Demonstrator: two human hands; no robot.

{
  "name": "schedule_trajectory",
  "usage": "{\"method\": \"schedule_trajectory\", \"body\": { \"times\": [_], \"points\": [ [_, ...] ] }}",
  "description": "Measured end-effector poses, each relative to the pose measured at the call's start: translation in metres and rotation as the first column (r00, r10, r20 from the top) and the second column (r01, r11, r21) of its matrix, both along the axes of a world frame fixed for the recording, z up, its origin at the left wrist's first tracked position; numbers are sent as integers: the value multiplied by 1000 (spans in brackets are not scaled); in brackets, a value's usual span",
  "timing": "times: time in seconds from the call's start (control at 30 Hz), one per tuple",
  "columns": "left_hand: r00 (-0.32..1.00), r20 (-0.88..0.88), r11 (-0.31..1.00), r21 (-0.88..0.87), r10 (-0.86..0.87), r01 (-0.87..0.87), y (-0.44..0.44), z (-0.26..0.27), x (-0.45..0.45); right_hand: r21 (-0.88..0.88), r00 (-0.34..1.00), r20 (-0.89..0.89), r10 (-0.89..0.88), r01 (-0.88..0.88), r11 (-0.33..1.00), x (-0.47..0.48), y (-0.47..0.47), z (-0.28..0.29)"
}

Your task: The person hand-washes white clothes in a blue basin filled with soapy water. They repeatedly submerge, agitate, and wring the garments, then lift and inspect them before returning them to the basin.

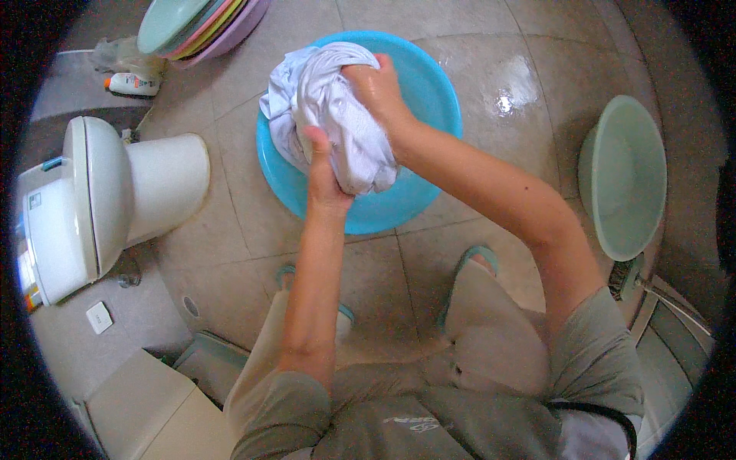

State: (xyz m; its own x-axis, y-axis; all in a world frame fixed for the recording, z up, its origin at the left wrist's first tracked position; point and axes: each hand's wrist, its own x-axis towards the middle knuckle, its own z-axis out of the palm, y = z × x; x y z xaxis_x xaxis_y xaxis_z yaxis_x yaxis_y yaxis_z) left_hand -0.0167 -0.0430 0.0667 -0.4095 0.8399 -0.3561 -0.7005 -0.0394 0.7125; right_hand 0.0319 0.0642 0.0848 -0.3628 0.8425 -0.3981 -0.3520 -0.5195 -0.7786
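Both my hands grip a bunched white cloth [345, 115], wet-looking and folded on itself, over a round blue plastic basin [425, 190]. My left hand [328, 172] supports its lower end, thumb along the near side and fingers hidden beneath. At the upper right, my right hand [376, 89] is closed on the cloth, some of its fingers covered by the folds. A pale-blue part of the bundle hangs over the basin's left rim. The basin stands on the tiled floor in front of my feet.
A white toilet [109, 184] stands on the left. Stacked coloured basins [201, 29] lean at the upper left near a white bottle [133, 84]. A pale green basin [624, 178] is tilted up at the right. Wet floor tiles [512, 98] shine beyond the blue basin.
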Motion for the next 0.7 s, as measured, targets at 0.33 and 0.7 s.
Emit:
{"method": "schedule_trajectory", "body": {
  "times": [0.33, 0.7],
  "points": [
    [958, -146, 951, -223, -248, 212, -10, -34, 9, 64, 955, 282, -92, 77, 995, -3, -12, -73],
    [393, 700, 792, 593, -597, 146, -8, -32, -4, 66, 847, -316, 428, -430, 900, 36, 17, -83]
  ]
}}
